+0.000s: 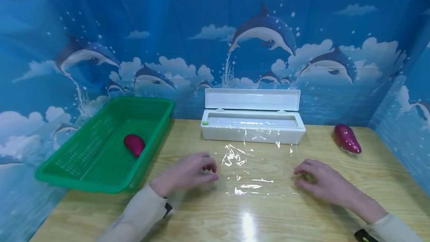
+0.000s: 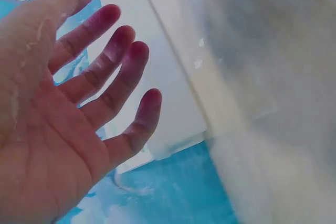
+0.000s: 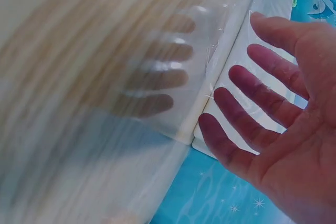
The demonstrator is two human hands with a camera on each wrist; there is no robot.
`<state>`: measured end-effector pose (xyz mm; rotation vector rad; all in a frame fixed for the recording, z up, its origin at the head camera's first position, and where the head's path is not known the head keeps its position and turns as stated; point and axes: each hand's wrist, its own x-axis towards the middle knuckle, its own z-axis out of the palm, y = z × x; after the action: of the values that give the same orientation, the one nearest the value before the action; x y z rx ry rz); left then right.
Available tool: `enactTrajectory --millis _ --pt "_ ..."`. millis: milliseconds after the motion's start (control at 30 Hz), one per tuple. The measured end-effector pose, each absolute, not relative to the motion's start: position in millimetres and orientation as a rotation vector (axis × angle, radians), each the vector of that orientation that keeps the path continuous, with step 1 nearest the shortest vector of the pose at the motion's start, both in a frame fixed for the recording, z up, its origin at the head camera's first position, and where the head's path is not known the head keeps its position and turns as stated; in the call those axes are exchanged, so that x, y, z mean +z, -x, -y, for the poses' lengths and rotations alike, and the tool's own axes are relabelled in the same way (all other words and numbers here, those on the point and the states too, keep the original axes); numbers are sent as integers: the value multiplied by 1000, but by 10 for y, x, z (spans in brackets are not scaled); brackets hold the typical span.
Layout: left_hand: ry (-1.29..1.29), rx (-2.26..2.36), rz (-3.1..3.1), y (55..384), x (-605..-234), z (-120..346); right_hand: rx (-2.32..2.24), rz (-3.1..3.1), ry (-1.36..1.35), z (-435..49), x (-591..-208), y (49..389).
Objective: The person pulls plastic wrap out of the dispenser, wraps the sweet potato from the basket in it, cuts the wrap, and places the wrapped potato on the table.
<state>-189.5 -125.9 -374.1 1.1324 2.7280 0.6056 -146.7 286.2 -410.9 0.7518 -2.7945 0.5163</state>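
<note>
A sheet of clear plastic wrap lies over the table, running forward from a white wrap dispenser box whose lid stands raised. My left hand hovers by the sheet's left edge, fingers spread and loosely bent, holding nothing. Across from it, by the right edge, my right hand has the same relaxed shape and is likewise bare of any object. The left wrist view shows the left palm with fingers apart. In the right wrist view, the right fingers are spread beside the box.
A green plastic basket on the left holds a smooth purple oblong item. Another purple oblong item, glossy as if covered in film, lies at the table's back right. A dolphin-print backdrop rises behind the wooden table.
</note>
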Motion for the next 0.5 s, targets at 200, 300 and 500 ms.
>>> enactTrajectory --millis 200,300,500 --pt "-1220 517 -2793 1913 -3505 1317 455 2845 -706 -2858 -4098 1453" --pt "-1298 426 -2857 1924 -3422 1355 453 2869 -688 -2860 -4091 1457" --pt "-1532 274 -2968 1963 -3303 1459 422 2884 -700 -2883 -4098 1465"
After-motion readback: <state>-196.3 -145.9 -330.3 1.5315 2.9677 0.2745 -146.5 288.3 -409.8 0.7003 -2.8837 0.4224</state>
